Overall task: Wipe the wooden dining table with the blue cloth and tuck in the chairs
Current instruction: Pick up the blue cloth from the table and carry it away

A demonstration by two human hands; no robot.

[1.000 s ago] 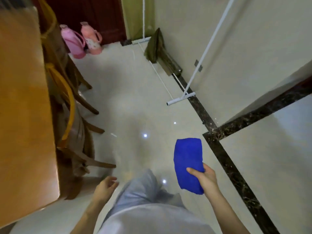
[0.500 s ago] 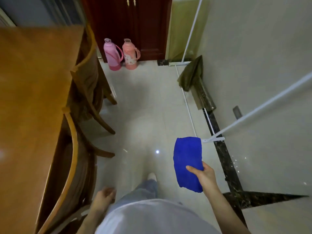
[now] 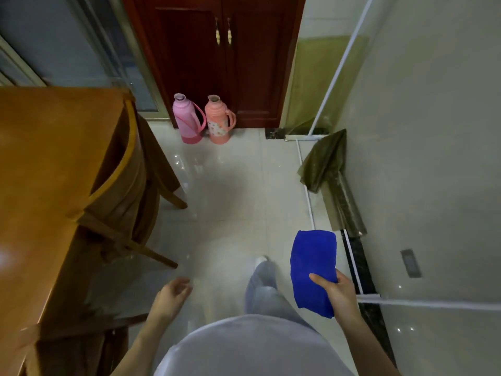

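**Cloth carried along the bench, wiping not begun**

Head view: the right grip (image 3: 339, 294) is clamped on the folded blue cloth (image 3: 311, 267), thumb across its face and fingers behind. It holds the cloth over the floor (image 3: 230, 199), well apart from the bench (image 3: 40, 185). The left grip (image 3: 169, 297) is loosely apart and holds nothing, hanging near the bench's edge.

Over the last second the hold on the cloth has not changed, but the view has swung forward. The cabinet (image 3: 217, 63) and both flasks, pink (image 3: 188, 119) and orange (image 3: 218, 119), now show in full, and a foot is stepping ahead. I read this as walking along the bench's side to find a starting place, so the wiping is likely all still to do.

The bench is glossy brown wood, and its visible part carries nothing. One chair (image 3: 119, 180) stands with its curved back against the bench's edge and looks tucked in. Part of another chair (image 3: 81, 329) shows lower left, too cut off to judge. The floor is pale shiny tile with a dark strip along the wall (image 3: 433, 131), where a white pole (image 3: 336, 74) leans.
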